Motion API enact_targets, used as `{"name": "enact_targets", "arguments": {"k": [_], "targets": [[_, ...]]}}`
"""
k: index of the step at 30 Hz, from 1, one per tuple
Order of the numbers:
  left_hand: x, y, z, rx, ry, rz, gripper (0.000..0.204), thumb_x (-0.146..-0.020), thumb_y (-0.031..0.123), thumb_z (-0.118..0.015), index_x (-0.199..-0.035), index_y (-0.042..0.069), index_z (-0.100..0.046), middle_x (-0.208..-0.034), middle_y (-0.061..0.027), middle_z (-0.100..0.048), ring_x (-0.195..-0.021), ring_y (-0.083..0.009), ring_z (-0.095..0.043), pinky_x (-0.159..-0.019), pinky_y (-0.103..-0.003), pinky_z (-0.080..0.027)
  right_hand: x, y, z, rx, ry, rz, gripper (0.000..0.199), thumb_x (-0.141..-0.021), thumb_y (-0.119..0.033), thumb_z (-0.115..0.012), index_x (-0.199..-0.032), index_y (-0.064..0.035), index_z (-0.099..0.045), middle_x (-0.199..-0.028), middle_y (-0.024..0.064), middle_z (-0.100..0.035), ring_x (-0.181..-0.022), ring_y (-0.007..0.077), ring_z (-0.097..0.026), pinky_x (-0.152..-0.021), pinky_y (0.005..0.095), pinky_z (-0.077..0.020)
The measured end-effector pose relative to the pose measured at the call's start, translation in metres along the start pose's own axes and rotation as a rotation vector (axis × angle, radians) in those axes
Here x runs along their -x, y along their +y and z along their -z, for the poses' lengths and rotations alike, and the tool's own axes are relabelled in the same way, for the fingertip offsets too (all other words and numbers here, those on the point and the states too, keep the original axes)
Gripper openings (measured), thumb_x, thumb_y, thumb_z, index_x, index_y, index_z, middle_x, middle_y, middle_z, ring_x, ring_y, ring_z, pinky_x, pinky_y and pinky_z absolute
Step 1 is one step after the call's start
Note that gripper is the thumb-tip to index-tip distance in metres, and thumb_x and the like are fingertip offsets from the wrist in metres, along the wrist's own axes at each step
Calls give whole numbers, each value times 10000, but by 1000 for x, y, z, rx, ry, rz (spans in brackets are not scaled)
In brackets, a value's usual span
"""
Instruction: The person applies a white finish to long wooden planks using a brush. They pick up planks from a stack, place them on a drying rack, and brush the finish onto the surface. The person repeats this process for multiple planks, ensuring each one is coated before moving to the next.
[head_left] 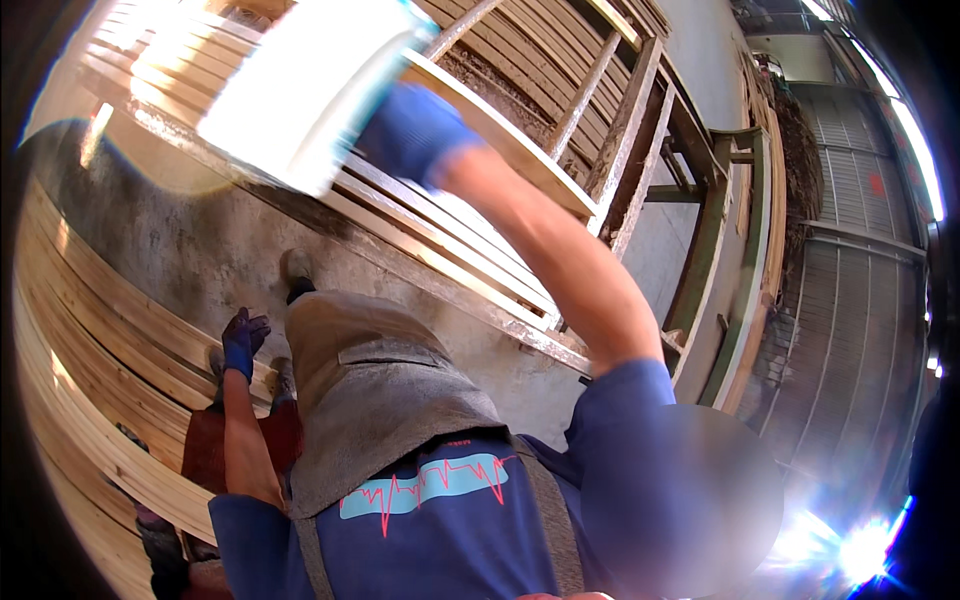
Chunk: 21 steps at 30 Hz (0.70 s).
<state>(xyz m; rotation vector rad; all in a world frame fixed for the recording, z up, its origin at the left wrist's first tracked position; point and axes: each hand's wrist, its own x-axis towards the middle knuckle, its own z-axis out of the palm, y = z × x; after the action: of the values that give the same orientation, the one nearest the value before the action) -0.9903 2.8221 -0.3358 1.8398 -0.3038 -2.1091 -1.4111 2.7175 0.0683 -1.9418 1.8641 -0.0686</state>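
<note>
My right hand (410,130), in a blue glove, is raised high and grips the edge of a pale flat board (300,90). The board is washed out by glare and lifted above a rack of wooden slats (470,225). My left hand (243,340), also in a blue glove, hangs beside my thigh with its fingers loosely apart and nothing in it. It is close to a stack of long planks (90,340). I am wearing a grey apron (370,390) over a blue shirt.
Long curved-looking planks lie stacked along the left. More slats and timber frames (620,130) fill the top. A bare concrete floor (190,240) lies between them, with my shoe (295,268) on it. A green metal frame (725,260) and a corrugated shutter (860,300) stand at the right.
</note>
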Motion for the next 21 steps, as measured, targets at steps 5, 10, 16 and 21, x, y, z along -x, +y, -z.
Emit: {"name": "enact_targets", "arguments": {"k": [5, 10, 16, 21], "targets": [[4, -57, 32, -118, -164, -28, 397, -942, 439, -562, -1134, 93, -598, -873, -106, -694, -623, -198, -636, -523, -275, -475, 236, 108, -46, -294, 165, 12, 422, -923, -200, -580, -1325, -87, -511, -1264, 139, -587, -1137, 281, -582, -990, 408, -468], [46, -68, 1, -290, -64, 36, 429, -903, 450, -622, -1085, 63, -588, -823, -100, -683, -572, -211, -626, -485, -300, -467, 434, 167, -77, -553, 289, -528, 438, -782, -151, -724, -1193, -70, -596, -1111, 134, -662, -1040, 258, -636, -873, 381, -504], [41, -70, 0, -199, -71, -80, 383, -947, 390, -559, -1092, 39, -605, -811, -116, -679, -588, -200, -614, -509, -308, -469, 461, 177, -35, -258, 176, -499, 279, -755, -118, -706, -1022, -38, -688, -985, 172, -710, -890, 284, -697, -756, 369, -538], [55, -54, 7, -208, -12, -45, 387, -941, 401, -571, -1101, 50, -605, -808, -104, -680, -552, -174, -599, -460, -281, -431, 370, 154, -35, -171, 337, -381, 303, -776, -194, -698, -1043, -52, -676, -1020, 196, -692, -1057, 359, -631, -896, 441, -494]]}}
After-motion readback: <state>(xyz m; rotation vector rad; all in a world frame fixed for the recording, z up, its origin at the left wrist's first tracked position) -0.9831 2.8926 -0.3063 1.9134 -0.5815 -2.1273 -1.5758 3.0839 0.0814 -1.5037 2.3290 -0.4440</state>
